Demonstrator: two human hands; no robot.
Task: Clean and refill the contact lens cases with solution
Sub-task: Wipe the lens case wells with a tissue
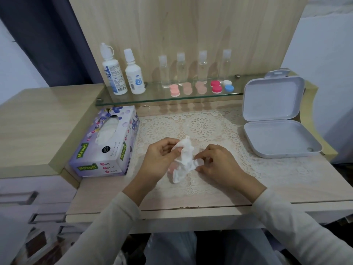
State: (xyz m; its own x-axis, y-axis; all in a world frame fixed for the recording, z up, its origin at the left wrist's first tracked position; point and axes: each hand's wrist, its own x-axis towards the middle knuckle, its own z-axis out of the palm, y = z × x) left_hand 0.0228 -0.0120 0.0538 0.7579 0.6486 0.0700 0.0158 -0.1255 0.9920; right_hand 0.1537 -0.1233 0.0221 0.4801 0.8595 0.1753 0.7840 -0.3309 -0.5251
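My left hand (162, 159) pinches a crumpled white tissue (184, 159) above the lace mat. Under the tissue a pale pink lens case (172, 167) shows partly, most of it hidden. My right hand (217, 165) pinches the tissue's right end, where a small pale round piece (201, 162) shows at its fingertips; whether that is a cap I cannot tell. On the glass shelf (152, 98) stand two white solution bottles (133, 73), several pale pink lens cases (186, 88), a red one (216, 86) and a white and blue one (228, 86).
Several small clear bottles (181, 68) line the back of the shelf. A purple tissue box (108, 144) lies to the left of my hands. An open grey hinged box (275, 119) sits at the right. A lace mat (206, 127) covers the desk's middle.
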